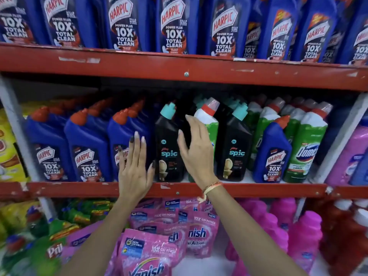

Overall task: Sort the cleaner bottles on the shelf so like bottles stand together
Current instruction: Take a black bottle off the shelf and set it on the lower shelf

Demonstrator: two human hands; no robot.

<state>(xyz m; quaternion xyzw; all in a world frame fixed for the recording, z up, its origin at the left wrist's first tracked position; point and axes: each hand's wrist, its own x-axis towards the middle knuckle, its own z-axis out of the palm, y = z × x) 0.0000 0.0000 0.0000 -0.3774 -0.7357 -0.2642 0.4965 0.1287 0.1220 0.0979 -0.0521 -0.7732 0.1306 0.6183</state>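
On the middle red metal shelf (179, 189) | your right hand (196, 154), fingers spread and empty, reaches past the black Spic bottle (169, 148) for the stray green white-necked bottle (210, 124) (misplaced between black ones) | left hand (134, 172) released, flat beside blue Harpic bottles (87, 148).

Bottom shelf's a mess: pink Vanish pouches (148, 253) piled up front, pink bottles (304, 236) to the right, green packs (39, 253) on the left.

A dark gap (186, 124) between the left black bottle (168, 148) and the green bottle (209, 124) offers passage; elsewhere bottles stand packed, the red shelf beam (199, 74) overhead.
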